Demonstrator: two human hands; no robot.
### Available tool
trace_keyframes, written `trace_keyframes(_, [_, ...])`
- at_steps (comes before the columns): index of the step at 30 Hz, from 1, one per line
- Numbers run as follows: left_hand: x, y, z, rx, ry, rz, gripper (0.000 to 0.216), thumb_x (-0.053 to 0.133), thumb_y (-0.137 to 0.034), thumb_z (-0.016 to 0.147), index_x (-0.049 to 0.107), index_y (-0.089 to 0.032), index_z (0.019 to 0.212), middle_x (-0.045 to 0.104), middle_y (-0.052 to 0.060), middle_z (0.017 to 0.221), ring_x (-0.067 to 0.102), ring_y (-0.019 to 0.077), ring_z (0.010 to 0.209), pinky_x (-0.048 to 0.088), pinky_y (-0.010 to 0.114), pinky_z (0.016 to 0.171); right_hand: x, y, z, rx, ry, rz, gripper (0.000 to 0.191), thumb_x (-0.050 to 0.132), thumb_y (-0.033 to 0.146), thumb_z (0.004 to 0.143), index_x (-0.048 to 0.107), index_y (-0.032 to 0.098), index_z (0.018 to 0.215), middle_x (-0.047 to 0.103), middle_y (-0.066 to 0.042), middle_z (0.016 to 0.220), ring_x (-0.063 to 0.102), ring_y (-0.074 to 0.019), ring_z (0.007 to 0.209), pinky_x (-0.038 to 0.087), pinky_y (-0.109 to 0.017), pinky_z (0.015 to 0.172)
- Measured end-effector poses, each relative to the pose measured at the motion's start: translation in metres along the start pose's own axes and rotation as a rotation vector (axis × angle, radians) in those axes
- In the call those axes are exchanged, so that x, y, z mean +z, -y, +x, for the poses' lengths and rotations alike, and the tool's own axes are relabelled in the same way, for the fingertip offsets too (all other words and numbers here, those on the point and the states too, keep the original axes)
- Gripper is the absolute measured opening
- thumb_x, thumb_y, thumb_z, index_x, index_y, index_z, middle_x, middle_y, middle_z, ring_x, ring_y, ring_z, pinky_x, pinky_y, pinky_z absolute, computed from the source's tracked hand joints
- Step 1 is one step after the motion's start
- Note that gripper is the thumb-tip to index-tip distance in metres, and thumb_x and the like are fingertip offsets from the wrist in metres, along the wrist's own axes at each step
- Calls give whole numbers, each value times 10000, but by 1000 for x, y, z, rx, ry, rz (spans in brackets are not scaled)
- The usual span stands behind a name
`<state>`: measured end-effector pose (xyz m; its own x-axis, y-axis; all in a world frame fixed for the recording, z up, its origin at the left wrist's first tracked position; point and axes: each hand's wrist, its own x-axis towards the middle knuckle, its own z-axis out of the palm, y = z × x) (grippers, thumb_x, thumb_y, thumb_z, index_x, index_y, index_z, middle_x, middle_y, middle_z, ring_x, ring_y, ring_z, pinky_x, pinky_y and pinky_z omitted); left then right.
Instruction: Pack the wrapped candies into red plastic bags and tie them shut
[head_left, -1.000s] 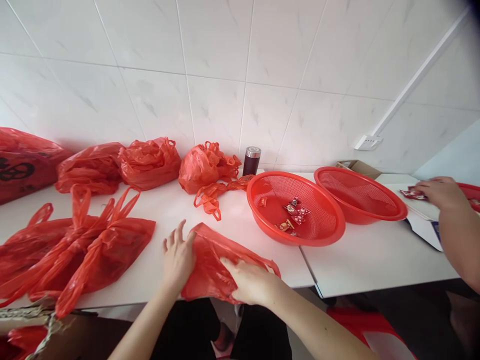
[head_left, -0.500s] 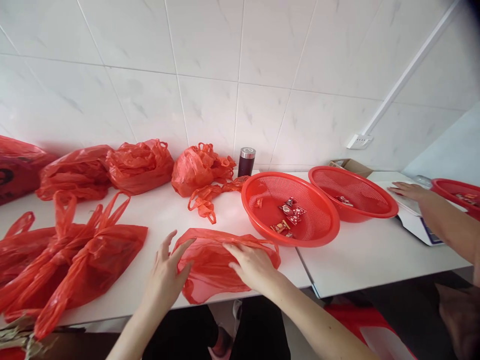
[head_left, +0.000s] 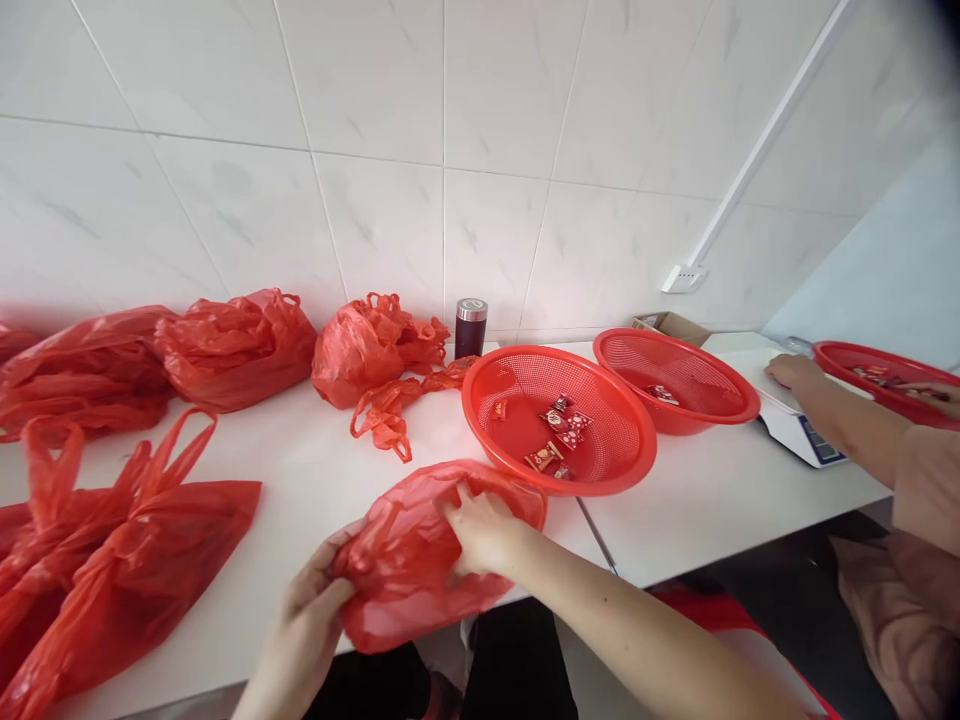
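left hand (head_left: 311, 590) grips a red plastic bag (head_left: 405, 535), right hand (head_left: 486, 535) open in its mouth

thumb and fingers of the left hand are closed on the bag's left edge. the right hand reaches into the opening from the right, fingers spread apart. the bag lies at the front edge of the white counter (head_left: 289, 460), its right end just beside the near basket (head_left: 619, 430); whether the two touch cannot be told.

that basket is red and perforated, with a few wrapped candies (head_left: 566, 430) on its bottom. behind it and to the right, a second basket (head_left: 705, 375) holds a few wrapped pieces too. farther right, one hand of a co-worker (head_left: 926, 480) is at the top of a white scale (head_left: 802, 435), the other at a third red basket (head_left: 892, 360).

to the left lie knotted bags (head_left: 187, 545), handles sticking up. bulging red bags (head_left: 236, 355) line the tiled wall (head_left: 225, 200), and a dark tumbler (head_left: 470, 335) with a silver lid stands near them.
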<state>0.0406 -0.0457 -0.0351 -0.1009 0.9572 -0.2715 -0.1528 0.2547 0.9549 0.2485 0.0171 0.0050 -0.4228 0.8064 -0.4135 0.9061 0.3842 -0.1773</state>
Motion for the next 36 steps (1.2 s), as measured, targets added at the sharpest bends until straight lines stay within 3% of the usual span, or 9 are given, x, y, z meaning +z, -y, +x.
trace_keyframes(4, [-10, -28, -4, -239, -51, -335, 711, 718, -210, 593, 575, -272, 1286, 711, 52, 1135, 692, 292, 963, 600, 364, 766, -3, -14, 7, -56, 18, -10, 1099, 872, 446, 450, 425, 213, 1427, 369, -257, 1443, 554, -457, 1132, 500, -554, 841])
trace_keyframes(8, [-12, -39, -7, -274, -98, -376, 693, 755, -315, 646, 573, -323, 1315, 705, 31, 1185, 689, 298, 1002, 608, 358, 795, -11, -19, -5, -156, 77, 131, 996, 832, 510, 521, 458, 251, 1407, 414, -197, 1441, 474, -419, 1250, 457, -521, 936])
trace_keyframes(11, [-2, -44, -13, -232, -52, -328, 776, 791, -321, 617, 540, -351, 1351, 698, 20, 1205, 668, 321, 1059, 597, 372, 842, -44, -17, -32, -387, 68, 290, 783, 720, 528, 712, 450, 307, 1413, 410, -100, 1484, 433, -311, 1319, 397, -429, 1034])
trace_keyframes(14, [11, -50, -17, -213, -2, -308, 833, 807, -304, 597, 515, -347, 1376, 675, 26, 1246, 632, 340, 1122, 588, 384, 866, -95, -28, -43, -604, -8, 525, 457, 572, 431, 889, 518, 332, 1332, 576, 9, 1327, 616, -141, 1082, 474, -242, 905])
trace_keyframes(16, [16, -52, -17, -217, 18, -319, 843, 807, -293, 606, 496, -355, 1388, 651, 22, 1284, 613, 344, 1151, 584, 394, 873, -122, -49, -27, -462, -221, 489, 312, 449, 283, 958, 564, 269, 1248, 645, 8, 1190, 651, -106, 925, 489, -225, 832])
trace_keyframes(18, [17, -49, -15, -218, 26, -334, 832, 805, -288, 620, 492, -367, 1387, 627, 13, 1318, 596, 347, 1175, 578, 409, 887, -131, -77, 3, -210, -366, 223, 330, 395, 160, 954, 568, 226, 1228, 639, -33, 1195, 626, -138, 1011, 459, -261, 885])
trace_keyframes(24, [12, -27, -8, -269, 33, -338, 796, 806, -329, 614, 532, -344, 1361, 641, 23, 1298, 581, 370, 1186, 572, 438, 900, -92, -142, 69, 51, -174, -97, 455, 495, 14, 835, 593, 192, 1241, 539, -144, 1343, 522, -293, 1208, 389, -398, 957])
trace_keyframes(30, [11, -33, -10, -310, 14, -400, 780, 786, -338, 647, 505, -390, 1373, 636, 3, 1306, 579, 373, 1187, 579, 440, 886, -87, -165, 41, 110, 14, -122, 215, 596, 162, 818, 681, 146, 1015, 674, -146, 978, 646, -280, 914, 447, -346, 739])
trace_keyframes(36, [15, -25, 0, -284, -43, -357, 817, 818, -312, 601, 524, -356, 1363, 646, 29, 1292, 612, 372, 1139, 601, 413, 831, -65, -163, -2, 115, 88, -53, 451, 712, 209, 674, 637, 226, 1118, 607, -112, 1126, 637, -218, 786, 400, -268, 578])
